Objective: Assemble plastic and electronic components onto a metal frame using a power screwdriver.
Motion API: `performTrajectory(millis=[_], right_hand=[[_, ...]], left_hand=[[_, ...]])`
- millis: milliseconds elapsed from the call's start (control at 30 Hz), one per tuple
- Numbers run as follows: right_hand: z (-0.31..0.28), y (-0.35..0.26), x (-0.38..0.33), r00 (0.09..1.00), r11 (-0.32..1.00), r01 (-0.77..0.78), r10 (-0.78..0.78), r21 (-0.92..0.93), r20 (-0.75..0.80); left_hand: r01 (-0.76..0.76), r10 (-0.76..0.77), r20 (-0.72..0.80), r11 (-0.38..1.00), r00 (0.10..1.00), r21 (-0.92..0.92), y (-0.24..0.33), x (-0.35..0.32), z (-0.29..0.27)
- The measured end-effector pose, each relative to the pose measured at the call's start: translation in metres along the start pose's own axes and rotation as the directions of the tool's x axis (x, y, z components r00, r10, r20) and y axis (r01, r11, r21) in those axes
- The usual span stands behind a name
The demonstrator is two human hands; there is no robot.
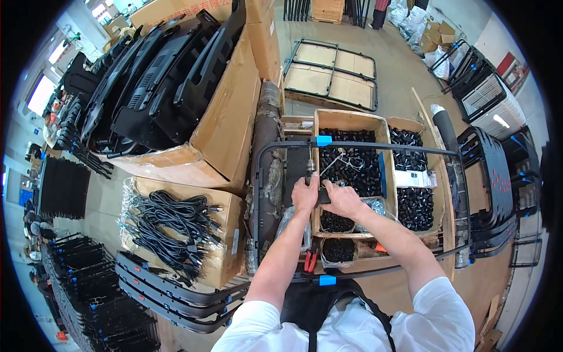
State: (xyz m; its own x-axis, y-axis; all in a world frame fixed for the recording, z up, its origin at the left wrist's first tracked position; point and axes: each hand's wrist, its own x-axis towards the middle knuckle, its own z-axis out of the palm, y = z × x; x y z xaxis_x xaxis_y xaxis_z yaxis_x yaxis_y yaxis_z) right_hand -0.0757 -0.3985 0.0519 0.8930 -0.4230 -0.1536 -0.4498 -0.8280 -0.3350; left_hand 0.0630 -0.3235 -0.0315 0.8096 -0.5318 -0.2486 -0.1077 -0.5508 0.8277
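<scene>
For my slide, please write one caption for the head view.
Left hand on a dark tool, right hand close beside, with a black frame across wooden bins of small black parts.

Hands (305, 195) close together, both forearms (281, 240) extended forward

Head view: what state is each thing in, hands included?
Drill-like tool: held, running unclear
Left hand: closed on tool
Right hand: beside the tool, grip unclear
Black frame: spanning the wooden bin, blue-taped
Wooden bin: open-topped, filled with black parts
Large carton: open, filled with black panels
Black cables: bundled, heaped
</scene>
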Motion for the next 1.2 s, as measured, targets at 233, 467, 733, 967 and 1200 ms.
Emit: performTrajectory(millis=[233,467,733,967,1200], right_hand=[[0.013,0.022,0.003,0.990,0.989,0.099,-0.087,0.109,-0.108],[0.015,0.029,0.008,0.992,0.986,0.107,-0.098,0.126,-0.076],[0.004,0.025,0.013,0.995,0.979,0.097,-0.091,0.178,-0.043],[0.002,0.014,0.010,0.992,0.979,0.120,-0.111,0.162,-0.061],[0.001,0.011,0.003,0.992,0.977,0.123,-0.116,0.172,-0.050]], left_hand=[[0.083,-0.097,0.113,0.989,0.989,0.125,0.032,-0.003,-0.012],[0.083,-0.104,0.125,0.984,0.987,0.158,0.039,0.000,-0.013],[0.121,-0.132,0.075,0.982,0.988,0.144,0.041,0.006,-0.009],[0.178,-0.184,0.050,0.979,0.982,0.101,0.038,0.003,-0.011],[0.151,-0.161,0.039,0.971,0.986,0.187,0.043,-0.005,-0.022]])
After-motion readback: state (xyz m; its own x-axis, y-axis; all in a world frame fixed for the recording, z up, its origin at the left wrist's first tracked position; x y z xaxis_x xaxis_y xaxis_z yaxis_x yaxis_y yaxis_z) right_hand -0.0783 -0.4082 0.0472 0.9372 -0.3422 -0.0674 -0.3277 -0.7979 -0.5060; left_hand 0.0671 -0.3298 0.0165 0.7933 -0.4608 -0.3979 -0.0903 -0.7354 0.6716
